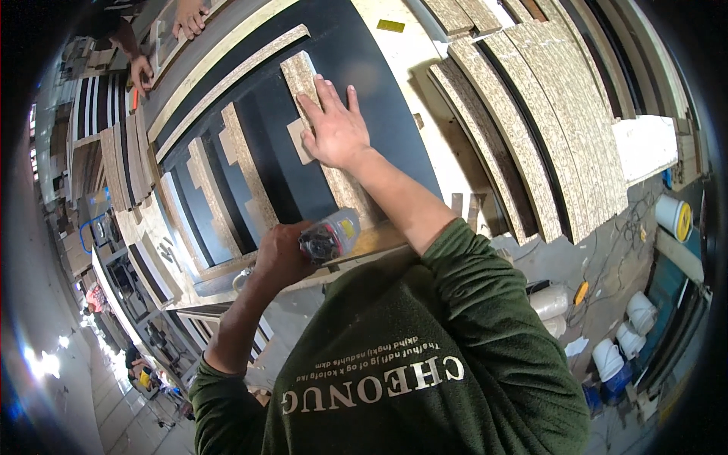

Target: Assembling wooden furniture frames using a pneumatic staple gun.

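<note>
Stacked chipboard panels (546, 114) to the right, more strips (246, 163) glued across the dark panel (364, 68), another person's hands (189, 17) at the far edge. Right hand (334, 130) pressed flat, fingers spread, on a speckled chipboard strip (303, 76) lying on the dark panel. Left hand (280, 254) clenched around a grey power tool (330, 236) at the near edge.

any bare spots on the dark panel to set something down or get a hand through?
Bare dark panel lies above and to the picture's right of the right hand, up to the pale board edge. Narrow dark gaps run between the chipboard strips. Crowded: near edge by the left hand gripping a tool, and stacked boards at right.
</note>
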A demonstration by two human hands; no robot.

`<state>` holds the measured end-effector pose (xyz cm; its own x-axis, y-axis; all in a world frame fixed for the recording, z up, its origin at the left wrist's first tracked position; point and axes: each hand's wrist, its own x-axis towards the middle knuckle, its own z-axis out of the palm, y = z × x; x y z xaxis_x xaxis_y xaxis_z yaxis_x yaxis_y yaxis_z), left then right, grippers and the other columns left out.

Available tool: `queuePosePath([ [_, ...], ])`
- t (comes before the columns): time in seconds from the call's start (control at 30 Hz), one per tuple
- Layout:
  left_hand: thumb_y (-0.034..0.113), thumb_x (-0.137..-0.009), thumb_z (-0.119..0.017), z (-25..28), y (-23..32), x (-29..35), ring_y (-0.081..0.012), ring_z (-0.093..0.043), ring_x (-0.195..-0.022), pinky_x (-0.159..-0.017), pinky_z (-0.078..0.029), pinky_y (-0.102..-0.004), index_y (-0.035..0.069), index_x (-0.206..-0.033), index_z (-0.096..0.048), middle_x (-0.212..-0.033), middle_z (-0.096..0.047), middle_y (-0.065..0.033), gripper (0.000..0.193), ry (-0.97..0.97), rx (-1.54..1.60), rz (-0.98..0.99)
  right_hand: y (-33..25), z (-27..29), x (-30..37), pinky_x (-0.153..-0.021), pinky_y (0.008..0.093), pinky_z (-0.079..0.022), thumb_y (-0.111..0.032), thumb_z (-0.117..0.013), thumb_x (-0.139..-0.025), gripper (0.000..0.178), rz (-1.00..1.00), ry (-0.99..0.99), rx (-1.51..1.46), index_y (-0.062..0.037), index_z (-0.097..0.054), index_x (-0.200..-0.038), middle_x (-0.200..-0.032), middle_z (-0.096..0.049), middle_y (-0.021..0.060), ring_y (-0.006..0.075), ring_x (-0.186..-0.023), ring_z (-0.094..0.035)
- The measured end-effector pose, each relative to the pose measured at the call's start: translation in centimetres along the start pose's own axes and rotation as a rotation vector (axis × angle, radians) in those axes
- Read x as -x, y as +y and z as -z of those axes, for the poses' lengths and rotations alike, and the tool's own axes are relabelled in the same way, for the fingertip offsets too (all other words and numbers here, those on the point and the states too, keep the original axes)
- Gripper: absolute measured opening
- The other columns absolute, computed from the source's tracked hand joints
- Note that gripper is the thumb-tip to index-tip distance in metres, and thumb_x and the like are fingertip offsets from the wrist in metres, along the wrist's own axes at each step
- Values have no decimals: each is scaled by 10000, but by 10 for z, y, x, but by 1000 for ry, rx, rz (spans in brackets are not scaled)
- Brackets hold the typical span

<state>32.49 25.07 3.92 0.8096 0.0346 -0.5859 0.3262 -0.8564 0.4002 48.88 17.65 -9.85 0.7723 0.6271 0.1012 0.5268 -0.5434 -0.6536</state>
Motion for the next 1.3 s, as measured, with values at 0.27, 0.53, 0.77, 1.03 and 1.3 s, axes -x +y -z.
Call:
queuePosePath([
  [0.27,145,-661,-776,-4,-8,25,-239,-683,-703,-662,-522,-359,30,-905,-639,-757,-676,-122,302,116,-6,-57,2,-4,-3,-1158,523,-110,-341,-526,-845,622,-17,11,-4,-143,-375,-1415,-1532,-198,197,301,-1426,-211],
  [0.53,226,-750,-733,-19,-77,131,-313,-679,-796,-676,-535,-373,71,-962,-645,-838,-681,-148,277,420,345,464,0,-5,-6,-1122,575,-172,-377,-560,-789,677,52,55,160,-171,-406,-1416,-1461,-332,209,340,-1379,-285],
  [0.77,324,-723,-733,-31,-186,199,-368,-663,-763,-625,-520,-420,35,-809,-694,-714,-658,-195,304,786,397,769,0,-1,-6,-1136,548,-134,-398,-588,-818,679,57,59,103,-195,-384,-1433,-1521,-276,138,313,-1397,-277],
  [1.03,265,-701,-707,-54,-395,266,-425,-597,-1001,-821,-478,-467,7,-1131,-569,-1031,-633,-267,520,984,469,711,12,-4,0,-1114,597,-138,-376,-587,-817,694,70,4,143,-206,-361,-1450,-1550,-228,120,330,-1401,-273],
  [1.3,135,-784,-643,-71,-488,245,-418,-512,-1061,-861,-461,-489,-18,-1231,-457,-1120,-519,-229,508,849,122,895,-58,-12,-22,-1097,614,-179,-388,-622,-808,726,-111,47,348,-126,-355,-1430,-1528,-263,113,305,-1417,-230],
])
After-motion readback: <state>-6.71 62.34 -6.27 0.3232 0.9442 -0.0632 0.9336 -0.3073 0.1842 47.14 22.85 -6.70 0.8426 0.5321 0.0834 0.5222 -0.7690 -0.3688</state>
